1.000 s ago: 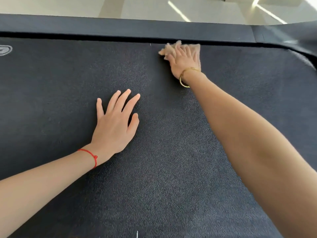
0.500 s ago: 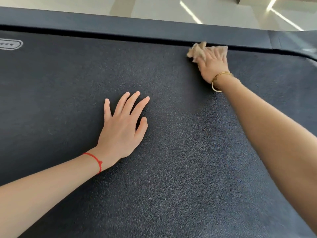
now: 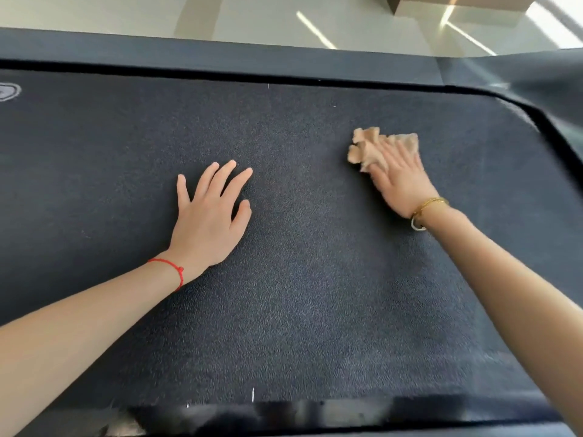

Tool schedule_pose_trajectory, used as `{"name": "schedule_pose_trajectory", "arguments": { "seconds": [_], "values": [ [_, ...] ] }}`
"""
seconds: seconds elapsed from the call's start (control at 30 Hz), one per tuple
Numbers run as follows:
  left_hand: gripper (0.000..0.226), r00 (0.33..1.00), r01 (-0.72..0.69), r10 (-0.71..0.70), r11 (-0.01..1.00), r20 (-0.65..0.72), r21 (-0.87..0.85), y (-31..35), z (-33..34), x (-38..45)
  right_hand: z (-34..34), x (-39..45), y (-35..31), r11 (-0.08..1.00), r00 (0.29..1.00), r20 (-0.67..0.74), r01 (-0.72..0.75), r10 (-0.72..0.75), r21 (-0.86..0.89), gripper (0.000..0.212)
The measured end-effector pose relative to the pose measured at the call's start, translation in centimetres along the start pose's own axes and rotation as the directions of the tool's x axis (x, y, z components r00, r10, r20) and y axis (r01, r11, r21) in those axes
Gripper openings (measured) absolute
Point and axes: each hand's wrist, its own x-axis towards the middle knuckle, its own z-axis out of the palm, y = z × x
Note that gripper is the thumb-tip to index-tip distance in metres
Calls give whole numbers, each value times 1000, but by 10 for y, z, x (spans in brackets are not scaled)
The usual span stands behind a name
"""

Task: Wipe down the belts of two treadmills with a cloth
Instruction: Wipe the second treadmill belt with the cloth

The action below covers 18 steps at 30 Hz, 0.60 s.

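So the belt is this dark charcoal stuff with a fine pebbly grain, kind of sparkly where the light catches it, and it fills nearly the whole view. There's a slightly paler, smeary patch on it just below and inside the right wrist. A smooth dark side rail runs along its far edge, beyond both sets of fingertips, and curves round at the far right corner.

The cloth is small, beige and pretty crumpled, bunched into folds rather than laid flat. It sits on the belt under the fingers of the right hand, poking out past the fingertips and off to the thumb side. That hand is flat with straight fingers pressing down on the cloth, not curled round it; it's a bit blurry. Gold bangle on that wrist.

The left hand is well off to the left of the cloth, palm down on the bare belt, fingers spread and relaxed, holding nothing. Red string bracelet on its wrist.

Past the rail there's pale shiny floor.
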Motion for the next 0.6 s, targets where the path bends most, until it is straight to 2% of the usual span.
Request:
{"name": "schedule_pose_trajectory", "arguments": {
  "seconds": [0.07,0.1,0.2,0.3,0.43,0.53,0.6],
  "values": [
    [54,1000,5,-5,1000,-3,-2,1,1,0,1,-4,3,989,990,-2,-140,140,-36,56],
    [53,1000,9,-9,1000,-5,-7,1,1,0,4,-10,-7,988,989,-14,-145,144,-58,57],
    [52,1000,11,-11,1000,-19,-25,1,2,0,4,-50,-63,998,999,-34,33,-36,-61,64],
    [52,1000,7,-8,1000,-29,-25,1,2,0,8,-107,-111,968,968,-23,248,-249,-22,52],
    [52,999,6,-7,999,-34,-37,2,1,-2,21,-175,-129,943,940,85,326,-330,64,55],
    [52,999,-3,2,999,-36,-47,2,1,-3,16,-177,-104,957,954,72,287,-290,51,56],
    [52,1000,3,-4,998,-27,-59,2,2,-4,12,-163,-79,990,991,2,137,-137,19,60]
  ]
}}
